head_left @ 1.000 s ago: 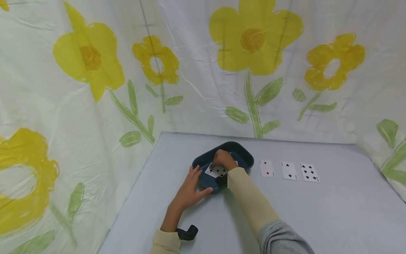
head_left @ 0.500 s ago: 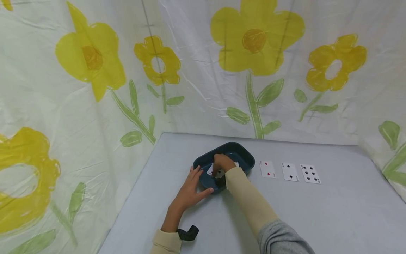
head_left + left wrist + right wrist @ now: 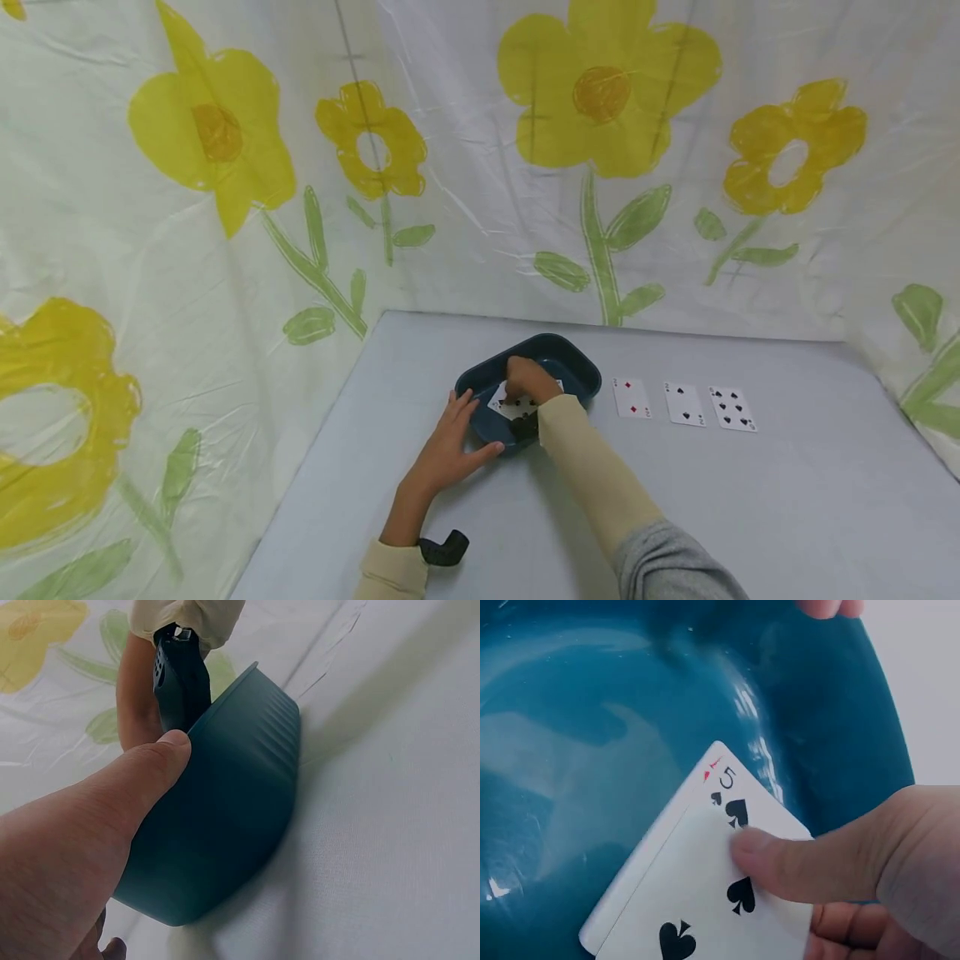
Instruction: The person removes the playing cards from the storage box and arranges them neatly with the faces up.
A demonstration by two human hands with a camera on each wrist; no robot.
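A dark teal tray [image 3: 576, 360] sits on the table with playing cards lying at an angle inside. My left hand [image 3: 446, 454] rests against its near left corner, fingers straight and spread at the rim, thumb [image 3: 169, 746] on the outer wall. Inside the tray, my right hand [image 3: 532, 379] pinches the cards, thumb on the face of the five of spades [image 3: 679, 900] and fingers behind. Beneath that five, a card with a red corner mark [image 3: 634, 889] shows along one edge. The right hand covers part of the cards in the head view.
To the tray's right, a two of diamonds [image 3: 632, 398], a two of spades [image 3: 684, 404] and a six of spades [image 3: 732, 408] lie face up in a row on the pale table [image 3: 675, 500]. A curtain with yellow flowers [image 3: 450, 250] hangs behind.
Over the cards, my right fingers dip and curl half a second ago, then shift slightly so more of the top card shows now. My left hand and the tray stay put.
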